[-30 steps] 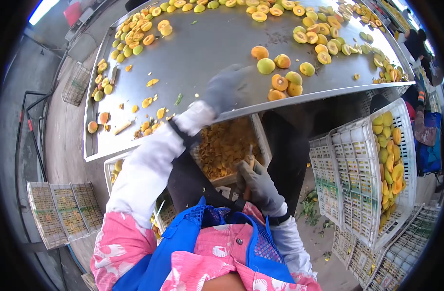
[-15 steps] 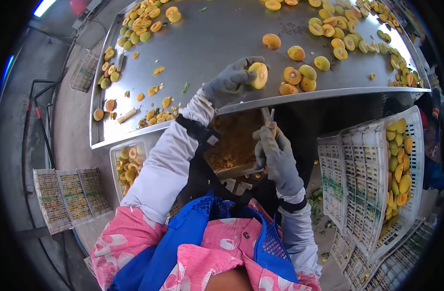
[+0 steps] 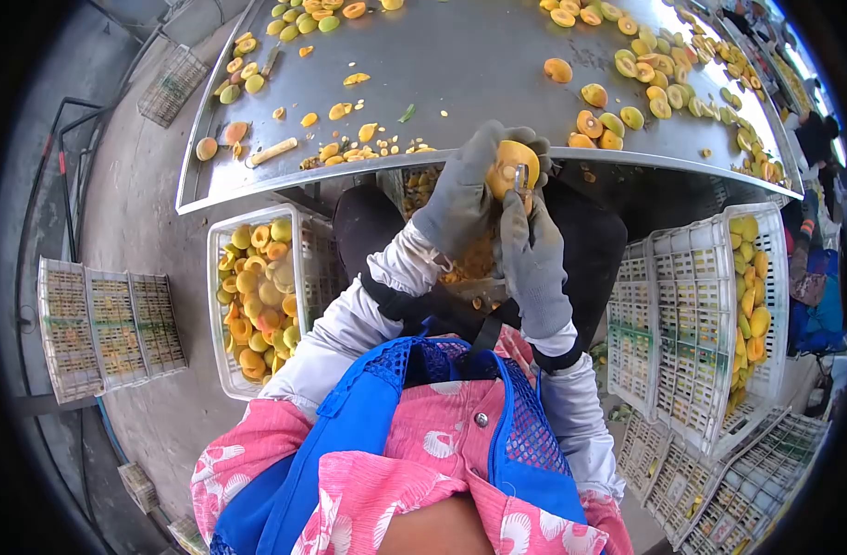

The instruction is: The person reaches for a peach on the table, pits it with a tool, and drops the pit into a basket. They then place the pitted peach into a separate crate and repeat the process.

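My left hand [image 3: 465, 199], in a grey glove, is closed around a halved yellow fruit [image 3: 509, 159], its cut face turned up over the lap, just off the table's front edge. My right hand [image 3: 534, 264], gloved too, grips a small metal tool [image 3: 521, 178] with its tip against the middle of the cut face. Fingers partly hide the tool's handle. Beyond the hands, whole-looking and halved fruits [image 3: 588, 124] lie on the metal table [image 3: 460, 74].
Left of the lap stands a white crate [image 3: 299, 268] of halved fruit. Stacked crates [image 3: 692, 324] with fruit are on the right, an upright crate [image 3: 113, 328] at far left. A wooden-looking stick [image 3: 273, 153] lies on the table. A person in blue [image 3: 819, 310] is at far right.
My left hand has brought the fruit half from above the table back toward my body. My right hand has risen with the tool to meet it. The view has shifted, showing more of the left crate.
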Motion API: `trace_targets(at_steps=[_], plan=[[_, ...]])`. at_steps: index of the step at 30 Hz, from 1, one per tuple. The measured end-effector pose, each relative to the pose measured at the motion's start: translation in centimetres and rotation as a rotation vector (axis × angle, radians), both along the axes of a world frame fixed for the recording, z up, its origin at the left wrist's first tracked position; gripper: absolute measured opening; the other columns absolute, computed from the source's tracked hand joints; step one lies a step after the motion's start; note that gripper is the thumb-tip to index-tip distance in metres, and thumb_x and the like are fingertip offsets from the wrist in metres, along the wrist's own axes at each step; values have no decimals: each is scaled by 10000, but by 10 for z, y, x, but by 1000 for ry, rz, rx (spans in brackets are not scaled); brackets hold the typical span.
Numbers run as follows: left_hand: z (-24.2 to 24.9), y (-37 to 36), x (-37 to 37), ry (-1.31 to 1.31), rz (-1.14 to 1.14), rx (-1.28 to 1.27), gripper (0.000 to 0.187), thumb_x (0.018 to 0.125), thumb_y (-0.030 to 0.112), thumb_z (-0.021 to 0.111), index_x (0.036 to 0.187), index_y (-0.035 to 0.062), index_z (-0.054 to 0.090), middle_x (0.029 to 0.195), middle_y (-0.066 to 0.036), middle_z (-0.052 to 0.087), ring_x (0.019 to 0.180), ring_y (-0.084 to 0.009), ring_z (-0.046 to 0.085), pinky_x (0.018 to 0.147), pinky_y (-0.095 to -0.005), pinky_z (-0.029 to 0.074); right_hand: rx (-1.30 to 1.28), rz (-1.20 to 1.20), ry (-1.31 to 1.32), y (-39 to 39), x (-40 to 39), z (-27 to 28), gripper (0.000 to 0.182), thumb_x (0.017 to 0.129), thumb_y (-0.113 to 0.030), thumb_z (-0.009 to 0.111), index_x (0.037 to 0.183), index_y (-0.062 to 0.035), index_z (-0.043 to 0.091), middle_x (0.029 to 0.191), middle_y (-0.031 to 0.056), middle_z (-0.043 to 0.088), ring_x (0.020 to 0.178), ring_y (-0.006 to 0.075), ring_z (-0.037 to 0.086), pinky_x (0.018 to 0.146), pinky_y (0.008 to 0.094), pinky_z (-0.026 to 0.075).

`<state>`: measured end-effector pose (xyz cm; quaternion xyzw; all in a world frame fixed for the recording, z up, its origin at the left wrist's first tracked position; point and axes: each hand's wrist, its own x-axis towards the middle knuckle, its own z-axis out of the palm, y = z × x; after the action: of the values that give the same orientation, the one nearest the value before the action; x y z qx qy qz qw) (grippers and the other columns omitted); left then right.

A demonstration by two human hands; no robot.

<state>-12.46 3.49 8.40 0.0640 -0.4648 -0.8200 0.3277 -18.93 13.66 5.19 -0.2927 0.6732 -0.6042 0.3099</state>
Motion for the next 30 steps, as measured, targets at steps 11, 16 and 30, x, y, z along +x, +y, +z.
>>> trace_targets(at_steps=[11, 16, 30], plan=[[-1, -5, 15, -146, 68, 40, 741, 999, 599, 238, 965, -13, 654, 844, -94, 663, 773, -153, 630, 766, -287, 529, 178, 139, 781, 14, 1, 29, 329, 957, -232, 572, 1154, 30, 550, 746, 261, 618, 741, 436, 627, 549, 438, 489], [2, -7, 22, -321, 177, -163, 745, 999, 601, 240, 1000, -19, 653, 852, -90, 664, 760, -147, 631, 749, -266, 527, 201, 179, 762, 13, -1, 27, 304, 954, -243, 576, 1103, 21, 550, 732, 261, 614, 735, 440, 622, 545, 452, 480], [-8, -30, 40, -413, 104, -661, 596, 910, 197, 594, 1411, -1, 340, 984, -114, 658, 944, -189, 640, 898, -317, 494, 4, 268, 599, 2, -15, 3, 268, 955, -300, 575, 982, -34, 564, 686, 203, 620, 606, 356, 644, 508, 449, 473]])
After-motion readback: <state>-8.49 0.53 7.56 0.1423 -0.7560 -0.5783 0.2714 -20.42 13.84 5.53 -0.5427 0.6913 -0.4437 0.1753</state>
